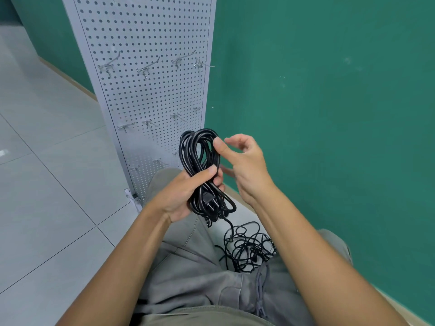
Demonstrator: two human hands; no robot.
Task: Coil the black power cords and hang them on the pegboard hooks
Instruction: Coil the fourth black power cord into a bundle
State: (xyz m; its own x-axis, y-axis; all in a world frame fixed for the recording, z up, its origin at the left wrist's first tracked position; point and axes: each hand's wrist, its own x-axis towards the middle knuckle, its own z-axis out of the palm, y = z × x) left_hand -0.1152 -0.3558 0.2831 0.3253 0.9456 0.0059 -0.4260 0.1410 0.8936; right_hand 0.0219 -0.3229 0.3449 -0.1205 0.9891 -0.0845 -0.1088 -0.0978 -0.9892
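Coiled cord: a glossy black rubber power cord wound into an elongated bundle was held upright in front of the person's lap, just before the lower part of the board; a black plug lay against its lower loops.
Left hand: the left hand gripped the bundle at its waist, thumb across the front, apparently to keep the loops from springing apart.
Right hand: the right hand pressed its thumb on the upper right side of the loops; the fingers were loosely curled behind, and whether they held a strand could not be told from this angle.
Loose cords: a tangled heap of thin black cords lay on the floor between the knees, one strand running up to the bundle, so winding was judged unfinished.
Pegboard: a tall white perforated metal pegboard stood against the green wall.
Hooks: rows of bare silver wire hooks projected from it, none carrying a cord.
Floor: pale grey tiles.
Clothing: grey-green trousers with a drawstring.
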